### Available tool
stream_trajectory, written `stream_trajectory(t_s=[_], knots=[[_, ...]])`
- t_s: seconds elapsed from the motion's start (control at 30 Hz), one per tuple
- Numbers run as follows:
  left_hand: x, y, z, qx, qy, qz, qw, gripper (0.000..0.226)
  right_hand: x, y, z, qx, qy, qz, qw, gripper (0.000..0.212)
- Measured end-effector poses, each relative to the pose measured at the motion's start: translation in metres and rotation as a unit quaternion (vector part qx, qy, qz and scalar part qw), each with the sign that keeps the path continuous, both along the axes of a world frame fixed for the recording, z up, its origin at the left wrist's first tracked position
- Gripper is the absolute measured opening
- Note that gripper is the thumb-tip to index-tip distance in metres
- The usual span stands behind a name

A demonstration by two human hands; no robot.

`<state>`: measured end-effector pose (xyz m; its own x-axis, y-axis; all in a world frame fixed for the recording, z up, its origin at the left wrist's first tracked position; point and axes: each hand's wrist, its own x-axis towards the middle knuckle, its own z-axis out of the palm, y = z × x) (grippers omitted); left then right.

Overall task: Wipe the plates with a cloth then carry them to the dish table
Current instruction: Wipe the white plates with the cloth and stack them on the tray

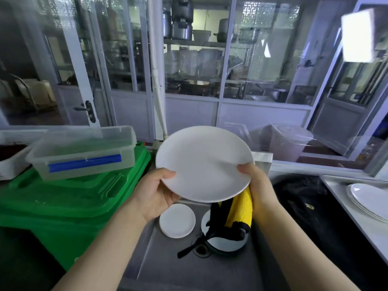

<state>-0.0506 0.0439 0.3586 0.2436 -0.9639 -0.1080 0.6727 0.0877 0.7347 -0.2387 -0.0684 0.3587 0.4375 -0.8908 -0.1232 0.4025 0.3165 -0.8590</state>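
Steel sink basin [151, 267] is carrying two items directly on its floor: small white plate [177, 220] is lying flat, left of centre; second white dish [222, 243] is sitting just beside it to the right, near the drain [202, 250]. Steel counter [361, 223] at right is bearing a stack of white plates [371, 199]. Green bin lid [69, 196] at left is supporting a clear lidded container [84, 152].

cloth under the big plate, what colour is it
Yellow with black parts; the cloth hangs from the right hand, head view.
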Motion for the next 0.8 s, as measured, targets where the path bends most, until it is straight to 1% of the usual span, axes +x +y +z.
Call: stream_trajectory(t_s=[0.03, 0.1, 0.17, 0.23, 0.27, 0.33, 0.43, 0.5, 0.6, 0.63, 0.7, 0.8], knots=[[0.001, 0.001, -0.003, -0.013, -0.010, 0.010, 1.000, 0.041, 0.000, -0.002, -0.001, -0.006, 0.034, -0.022, 0.999, 0.044], [0.004, 0.001, -0.007, -0.033, -0.054, 0.029, 0.998, 0.046, -0.001, -0.008, -0.003, -0.008, 0.092, -0.073, 0.993, 0.023], [0.008, 0.000, -0.011, -0.035, -0.103, 0.061, 0.992, 0.047, -0.003, -0.013, -0.004, 0.018, 0.105, -0.112, 0.988, 0.016], [0.009, -0.001, -0.017, -0.031, -0.151, 0.090, 0.984, 0.050, -0.004, -0.016, -0.005, 0.013, 0.128, -0.142, 0.981, 0.015], [0.009, -0.001, -0.019, -0.029, -0.180, 0.101, 0.978, 0.050, -0.005, -0.017, -0.004, -0.012, 0.152, -0.152, 0.977, 0.015], [0.007, -0.002, -0.022, -0.029, -0.241, 0.114, 0.963, 0.048, -0.005, -0.017, 0.000, -0.084, 0.187, -0.160, 0.966, 0.010], [0.002, -0.003, -0.024, -0.033, -0.299, 0.107, 0.948, 0.045, 0.004, -0.014, 0.011, -0.214, 0.219, -0.124, 0.944, 0.011], [-0.005, -0.003, -0.023, -0.035, -0.332, 0.087, 0.939, 0.043, 0.016, -0.014, 0.014, -0.296, 0.229, -0.113, 0.920, 0.032], [-0.014, -0.003, -0.024, -0.049, -0.425, 0.074, 0.901, 0.043, 0.030, -0.017, 0.019, -0.343, 0.254, -0.168, 0.889, 0.034], [-0.017, -0.003, -0.024, -0.052, -0.433, 0.074, 0.897, 0.041, 0.034, -0.017, 0.021, -0.368, 0.268, -0.181, 0.872, 0.035], [-0.020, -0.003, -0.025, -0.053, -0.420, 0.060, 0.904, 0.035, 0.042, -0.014, 0.026, -0.441, 0.280, -0.176, 0.834, 0.038], [-0.021, -0.005, -0.025, -0.060, -0.392, 0.052, 0.917, 0.043, 0.050, 0.008, 0.030, -0.547, 0.290, -0.101, 0.779, 0.039]])
